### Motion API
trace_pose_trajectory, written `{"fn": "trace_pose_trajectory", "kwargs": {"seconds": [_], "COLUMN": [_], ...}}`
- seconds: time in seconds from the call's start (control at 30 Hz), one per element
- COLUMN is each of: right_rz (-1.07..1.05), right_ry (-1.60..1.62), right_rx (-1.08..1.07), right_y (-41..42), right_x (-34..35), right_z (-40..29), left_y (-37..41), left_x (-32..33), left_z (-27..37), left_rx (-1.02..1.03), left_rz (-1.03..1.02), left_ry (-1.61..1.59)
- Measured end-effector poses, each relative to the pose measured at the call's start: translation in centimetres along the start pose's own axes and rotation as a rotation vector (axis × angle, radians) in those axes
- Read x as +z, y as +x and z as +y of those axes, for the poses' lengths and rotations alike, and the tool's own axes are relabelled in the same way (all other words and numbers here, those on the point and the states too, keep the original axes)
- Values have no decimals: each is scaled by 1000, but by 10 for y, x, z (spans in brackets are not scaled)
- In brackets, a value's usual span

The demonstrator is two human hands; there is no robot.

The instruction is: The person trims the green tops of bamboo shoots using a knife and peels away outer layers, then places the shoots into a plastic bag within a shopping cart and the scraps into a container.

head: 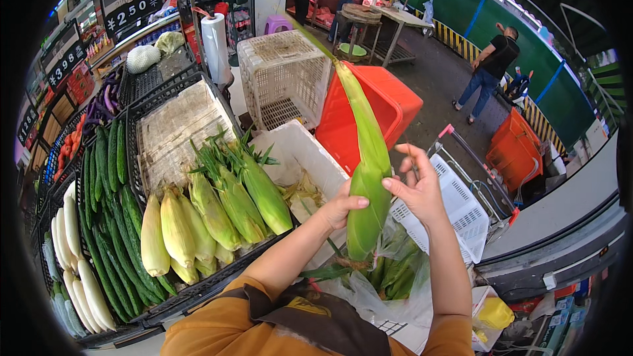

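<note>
My left hand (pixel 343 206) grips the lower part of a green-husked ear of corn (pixel 368 202), thumb across the husk. The ear stands nearly upright, its long leafy tip pointing up and away. On the ear's right side is my right hand (pixel 414 178), its thumb at the husk and the other fingers raised and curled; whether it pinches a leaf is hard to tell. Below the ear, a clear plastic bag (pixel 420 277) holds more green corn (pixel 398 269). To the left, several ears of corn (pixel 212 212) lie in a row in a black crate, some pale, some green with leafy tops.
A white foam box (pixel 316 151) with husk scraps is beyond my left hand, near a white crate (pixel 252 79) and a red bin (pixel 403 94). Cucumbers (pixel 116 237) and white radishes (pixel 91 291) fill the left display. A white basket (pixel 457 207) is at right. People stand farther off.
</note>
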State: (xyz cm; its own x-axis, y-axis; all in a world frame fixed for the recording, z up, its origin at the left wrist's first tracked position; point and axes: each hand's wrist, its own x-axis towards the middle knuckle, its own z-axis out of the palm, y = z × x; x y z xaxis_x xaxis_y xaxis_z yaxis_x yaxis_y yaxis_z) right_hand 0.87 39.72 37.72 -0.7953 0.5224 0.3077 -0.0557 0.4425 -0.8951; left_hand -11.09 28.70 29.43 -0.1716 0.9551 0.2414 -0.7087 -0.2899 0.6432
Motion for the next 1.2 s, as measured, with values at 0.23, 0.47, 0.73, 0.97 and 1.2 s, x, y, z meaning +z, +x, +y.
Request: {"fn": "trace_pose_trajectory", "kwargs": {"seconds": [0.23, 0.47, 0.73, 0.97, 1.2], "right_rz": [47, -36, -25, -115, -163], "right_ry": [-880, -1220, -1263, -1218, -1237], "right_rx": [-394, -676, -712, -719, -725], "right_y": [-29, -17, 6, 7, -1], "right_x": [-5, -3, 0, -3, -5], "right_z": [-23, 15, 31, 29, 15], "left_y": [-7, -16, -24, -33, -42], "left_x": [-14, 9, 6, 7, 9], "left_z": [5, 7, 12, 11, 12], "left_rx": [-136, -122, -64, -87, -132], "left_rz": [448, 480, 460, 468, 435], "left_ry": [142, 406, 481, 457, 420]}}
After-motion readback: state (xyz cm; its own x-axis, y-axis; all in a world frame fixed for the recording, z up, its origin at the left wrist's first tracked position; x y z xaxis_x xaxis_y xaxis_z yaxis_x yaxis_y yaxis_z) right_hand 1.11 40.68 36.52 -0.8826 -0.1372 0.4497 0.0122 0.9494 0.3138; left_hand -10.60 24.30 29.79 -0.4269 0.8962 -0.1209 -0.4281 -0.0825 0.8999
